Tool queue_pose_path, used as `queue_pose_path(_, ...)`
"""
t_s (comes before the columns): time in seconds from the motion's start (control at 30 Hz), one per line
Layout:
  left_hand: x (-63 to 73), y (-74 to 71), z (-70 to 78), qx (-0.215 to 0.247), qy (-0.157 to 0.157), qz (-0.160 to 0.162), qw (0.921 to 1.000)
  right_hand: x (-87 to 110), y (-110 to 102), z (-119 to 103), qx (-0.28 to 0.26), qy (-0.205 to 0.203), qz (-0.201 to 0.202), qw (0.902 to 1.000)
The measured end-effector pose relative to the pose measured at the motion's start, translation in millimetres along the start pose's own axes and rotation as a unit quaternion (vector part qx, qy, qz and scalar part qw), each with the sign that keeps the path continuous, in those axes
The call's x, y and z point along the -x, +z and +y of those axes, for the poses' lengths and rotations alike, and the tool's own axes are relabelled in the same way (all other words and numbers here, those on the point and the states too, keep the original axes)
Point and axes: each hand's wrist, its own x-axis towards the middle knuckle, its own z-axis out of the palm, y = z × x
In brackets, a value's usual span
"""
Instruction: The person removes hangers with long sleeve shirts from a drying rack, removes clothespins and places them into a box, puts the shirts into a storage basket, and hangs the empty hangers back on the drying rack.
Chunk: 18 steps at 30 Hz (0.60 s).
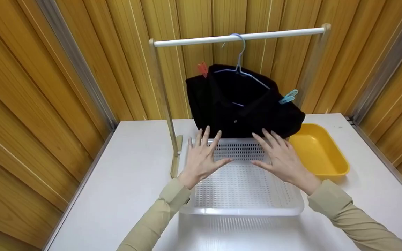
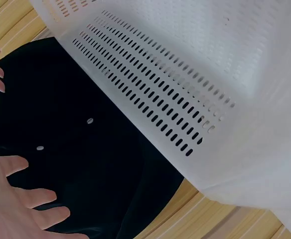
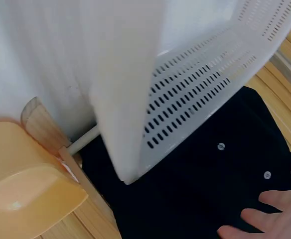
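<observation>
Shirt (image 1: 246, 120), black, suspended by a bluish wire hanger (image 1: 239, 64) with hook over the white rod (image 1: 277, 34) of a wooden-post rack (image 1: 164, 101). Collar open, front toward the wearer of the head camera. Small pale button (image 2: 89, 121) visible on the front in left wrist view, with a second one close by. Red clothespin (image 1: 203, 69) clipped at the left shoulder; light blue clothespin (image 1: 288, 97) clipped at the right shoulder, lower than the red.

Left hand (image 1: 201, 158): released, fingers spread, nothing held. Right hand (image 1: 281, 158): likewise released, fingers fanned toward the cloth, nothing held. Both near the lower part of the shirt and above the basket. Contact between fingertips and cloth: cannot tell.

White slotted basket (image 1: 243, 211) on the white table (image 1: 141, 174), in front of the shirt; black cloth visible through slots in the far wall. Yellow basin (image 1: 316, 150) right of the basket, just beside it. Beige sleeves (image 1: 152, 219) on both arms. Wood-grain panelling (image 1: 124, 69) behind and at the sides.
</observation>
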Motion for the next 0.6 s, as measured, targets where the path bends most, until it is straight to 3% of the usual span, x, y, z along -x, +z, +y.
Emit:
queue_pose_path(0.1,-2.9,-4.0,-5.8,0.027,-0.011,0.042,0.9987,-4.6,-6.7,1.6,-0.037,-0.018,0.069,0.9968)
queue_pose_path(0.27,-6.8,-13.5,-23.6,0.050,-0.026,0.113,0.9920,-12.2,-22.2,10.2,-0.085,-0.036,0.171,0.9811)
queue_pose_path(0.6,-10.5,-34.2,-67.2,0.059,-0.068,0.183,0.9789,-14.2,-47.3,30.2,-0.139,0.008,0.214,0.9670)
